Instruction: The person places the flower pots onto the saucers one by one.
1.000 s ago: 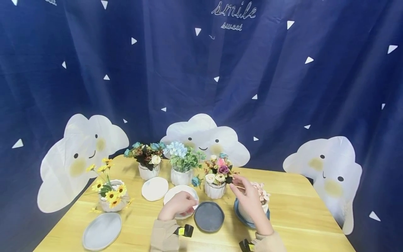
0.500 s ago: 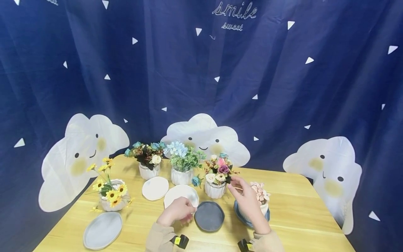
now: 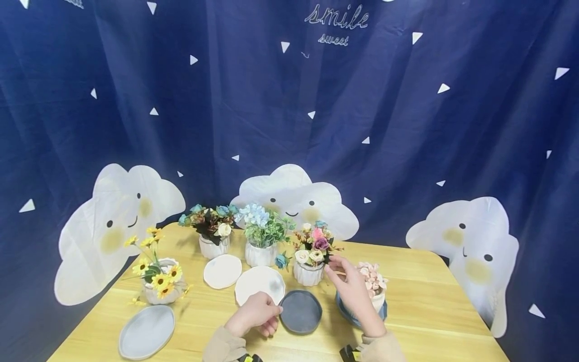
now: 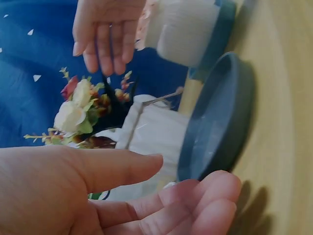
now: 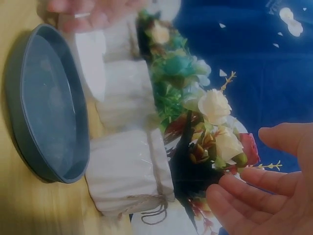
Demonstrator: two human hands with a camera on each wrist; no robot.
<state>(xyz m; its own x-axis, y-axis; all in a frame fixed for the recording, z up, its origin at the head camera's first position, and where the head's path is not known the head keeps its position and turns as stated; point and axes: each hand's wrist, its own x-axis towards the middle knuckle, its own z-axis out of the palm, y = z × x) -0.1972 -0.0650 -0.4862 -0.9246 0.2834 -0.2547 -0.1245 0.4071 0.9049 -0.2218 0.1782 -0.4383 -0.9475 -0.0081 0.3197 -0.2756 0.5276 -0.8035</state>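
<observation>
My left hand (image 3: 257, 312) hovers by the left rim of a round dark grey saucer (image 3: 301, 312). In the left wrist view its thumb is straight and its fingers bend loosely around nothing. Just right of a white ribbed flowerpot (image 3: 308, 274) is my right hand (image 3: 350, 289). That pot bears cream, pink and purple artificial roses (image 5: 215, 106) and has twine tied about it. The right wrist view shows the right hand's fingers spread beside the blooms and holding nothing; whether they touch the leaves I cannot tell.
White saucers (image 3: 261, 284) lie left of the dark one. Pots with blue hydrangea (image 3: 253, 215) and teal flowers (image 3: 216, 221) stand behind. A yellow-daisy pot (image 3: 163, 281) and grey oval plate (image 3: 147, 332) are left; a pink-flowered pot on a blue saucer (image 3: 384, 309) is right.
My left hand has come back from the larger white saucer toward the dark saucer's left edge, letting go of that white saucer. My right hand has dropped slightly beside the rose pot.
</observation>
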